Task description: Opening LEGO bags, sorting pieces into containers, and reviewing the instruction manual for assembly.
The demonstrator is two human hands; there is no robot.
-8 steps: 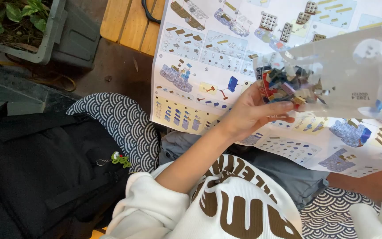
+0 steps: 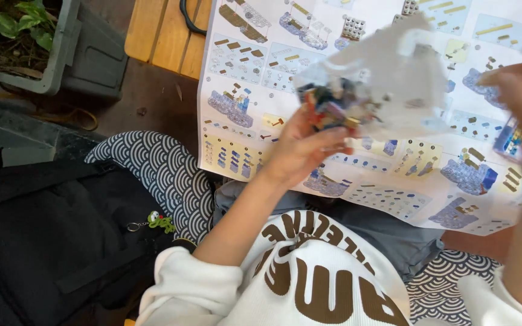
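My left hand (image 2: 302, 150) grips the lower end of a clear plastic bag (image 2: 388, 78) filled with small coloured building bricks (image 2: 332, 107), held up over my lap. My right hand (image 2: 521, 96) is raised at the right edge of the view, blurred, close to the bag's far side; whether it touches the bag I cannot tell. Beneath both hands lies a large folded-out instruction sheet (image 2: 273, 66) printed with pictures of building steps. It rests across my knees.
A black backpack (image 2: 49, 235) with a green keyring charm (image 2: 161, 222) lies at the left beside a wave-patterned cushion (image 2: 164, 175). A wooden bench edge (image 2: 158, 36) and a grey planter (image 2: 61, 48) with green leaves are at the top left.
The bag of bricks has been lifted and turned, and now sits higher over the sheet. My right hand has come into view at the right edge.
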